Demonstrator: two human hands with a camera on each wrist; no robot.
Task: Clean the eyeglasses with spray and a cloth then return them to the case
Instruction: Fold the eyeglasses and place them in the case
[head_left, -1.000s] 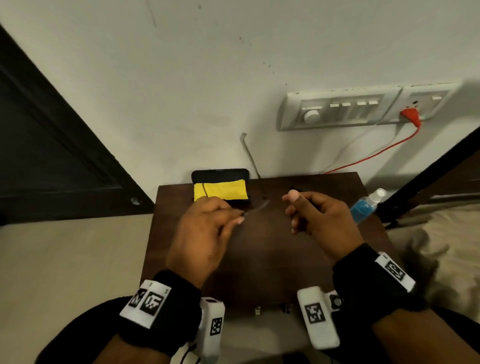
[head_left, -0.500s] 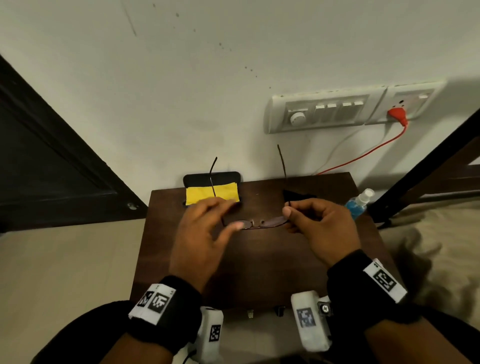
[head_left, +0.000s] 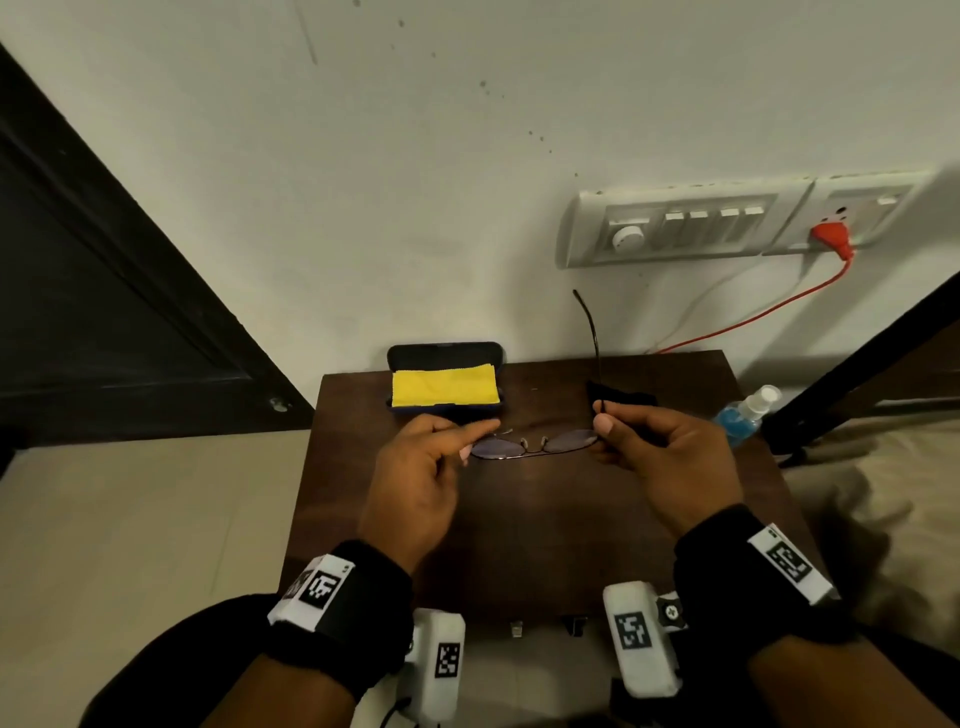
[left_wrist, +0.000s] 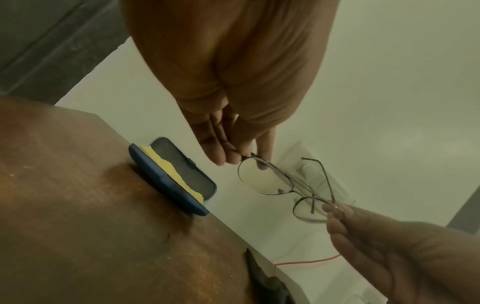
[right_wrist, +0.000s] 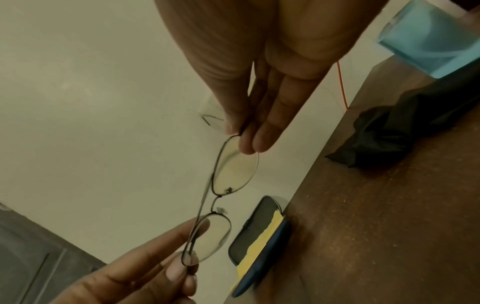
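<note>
Thin metal-framed eyeglasses (head_left: 535, 446) hang level above the brown table (head_left: 545, 519), held between both hands. My left hand (head_left: 480, 440) pinches the left end of the frame (left_wrist: 267, 181). My right hand (head_left: 602, 418) pinches the right hinge (right_wrist: 233, 164). The right temple (head_left: 592, 338) stands up; the left temple lies folded along the lenses. The open dark blue case (head_left: 447, 351) sits at the table's back edge with a yellow cloth (head_left: 444, 397) inside. A crumpled black cloth (head_left: 631, 399) lies behind my right hand. The blue spray bottle (head_left: 745, 415) stands at the right edge.
A white wall rises right behind the table, with a switch panel (head_left: 685, 226) and a red plug and cord (head_left: 831, 236). A dark door (head_left: 78, 312) stands at the left. Bedding (head_left: 883, 493) lies to the right of the table.
Both temples stood up half a second ago; the left one now lies folded against the lenses. My left fingers have closed onto the frame's left end. The right hand keeps its hold.
</note>
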